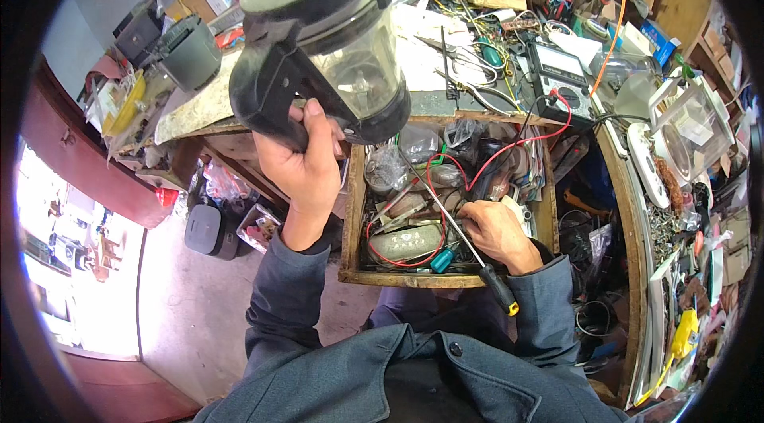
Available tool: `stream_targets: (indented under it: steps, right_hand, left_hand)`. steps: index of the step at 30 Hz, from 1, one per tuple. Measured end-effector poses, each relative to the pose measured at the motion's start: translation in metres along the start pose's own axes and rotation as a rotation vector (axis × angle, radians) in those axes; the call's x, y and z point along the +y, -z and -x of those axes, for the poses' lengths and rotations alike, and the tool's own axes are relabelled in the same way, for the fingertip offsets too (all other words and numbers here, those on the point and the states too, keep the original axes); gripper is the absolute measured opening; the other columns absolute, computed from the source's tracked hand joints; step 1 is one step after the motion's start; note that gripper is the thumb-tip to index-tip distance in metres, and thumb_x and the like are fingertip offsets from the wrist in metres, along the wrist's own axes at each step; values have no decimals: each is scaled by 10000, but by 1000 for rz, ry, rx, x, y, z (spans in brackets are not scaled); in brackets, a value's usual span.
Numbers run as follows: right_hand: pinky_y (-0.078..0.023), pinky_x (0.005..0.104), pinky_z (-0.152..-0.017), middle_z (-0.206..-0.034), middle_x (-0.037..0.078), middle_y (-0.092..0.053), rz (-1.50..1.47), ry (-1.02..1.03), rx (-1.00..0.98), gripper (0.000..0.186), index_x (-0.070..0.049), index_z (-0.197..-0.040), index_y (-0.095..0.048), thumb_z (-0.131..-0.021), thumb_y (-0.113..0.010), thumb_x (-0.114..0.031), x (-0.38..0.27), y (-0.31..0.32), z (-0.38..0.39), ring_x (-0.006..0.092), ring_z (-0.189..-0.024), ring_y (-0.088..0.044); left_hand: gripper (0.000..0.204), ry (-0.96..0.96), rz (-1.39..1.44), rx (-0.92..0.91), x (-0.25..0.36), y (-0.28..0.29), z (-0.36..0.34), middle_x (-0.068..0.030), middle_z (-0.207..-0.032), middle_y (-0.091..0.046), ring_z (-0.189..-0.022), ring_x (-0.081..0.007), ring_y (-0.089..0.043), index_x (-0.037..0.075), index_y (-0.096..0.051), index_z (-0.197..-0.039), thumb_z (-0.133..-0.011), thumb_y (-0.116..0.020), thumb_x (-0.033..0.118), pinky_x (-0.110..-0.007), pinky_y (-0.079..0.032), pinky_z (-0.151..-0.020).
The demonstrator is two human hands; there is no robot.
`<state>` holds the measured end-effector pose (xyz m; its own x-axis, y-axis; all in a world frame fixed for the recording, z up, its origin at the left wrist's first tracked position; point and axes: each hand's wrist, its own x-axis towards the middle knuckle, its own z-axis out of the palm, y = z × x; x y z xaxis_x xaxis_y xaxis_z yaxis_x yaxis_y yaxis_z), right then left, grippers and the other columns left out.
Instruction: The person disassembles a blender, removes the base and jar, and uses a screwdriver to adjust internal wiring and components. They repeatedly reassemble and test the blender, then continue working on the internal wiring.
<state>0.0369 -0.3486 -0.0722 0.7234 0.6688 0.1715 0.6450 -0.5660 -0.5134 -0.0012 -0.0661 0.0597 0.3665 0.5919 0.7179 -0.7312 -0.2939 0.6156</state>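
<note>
My left hand [306,156] is closed round the black handle of a blender jug [366,77], held up over the bench's front edge. The jug has a clear body, a dark lid and a black base collar. Lower and to the right, my right hand [500,233] reaches into an open wooden drawer [454,280]. Its fingers curl down among the contents, and what they grip is hidden. Beside that hand a long screwdriver [499,289] with a black and yellow handle lies across the drawer's front rim. A teal-handled tool [444,260] and a grey oblong piece [406,241] lie in the drawer.
A multimeter [559,77] stands on the bench, its red lead [509,159] looping into the drawer. Pliers [487,97] and wires lie behind the drawer. Clutter packs the right-hand bench. A dark jug-like container [187,53] stands at left, a black box [211,230] on the floor.
</note>
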Motion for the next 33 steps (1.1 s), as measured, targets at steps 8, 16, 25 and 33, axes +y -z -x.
stream_targets:
  steps: [8, 16, 25, 33]
  right_hand:
    - [-548, 535, -770, -910, 212, -704, 22, 1, -18, 148, -37, -977, -694, -883, -636, -136, -1, 0, -1, 451, -894, -686]
    - [-559, 526, -776, -933, 213, -725, 46, -10, -24, 183, -58, -1008, -725, -888, -630, -158, 1, 0, 0, 443, -903, -699]
    - [-566, 513, -802, -955, 212, -738, 5, -46, -49, 215, -52, -1034, -738, -872, -633, -147, 0, 1, 1, 434, -926, -706]
    - [-563, 518, -799, -931, 235, -729, 20, -44, -40, 230, -42, -1033, -738, -866, -625, -153, 0, 1, 0, 451, -913, -701]
  left_hand:
    - [118, 9, 27, -4, -3, 5, 3, -33, -711, -529, -519, -99, -516, 30, -486, -1015, -1047, -599, 12, -314, -511, -554]
    - [155, 29, 32, -26, -9, 6, -2, -10, -780, -565, -539, -86, -561, 42, -503, -1054, -1017, -644, -11, -262, -463, -482]
    - [173, 31, 21, -66, -3, 0, -15, -19, -741, -623, -554, -72, -601, 23, -523, -1061, -999, -684, 8, -255, -482, -488]
    - [206, 121, 21, -118, 5, 0, -28, -14, -743, -615, -554, -76, -602, 32, -510, -1043, -1007, -708, 77, -242, -488, -496]
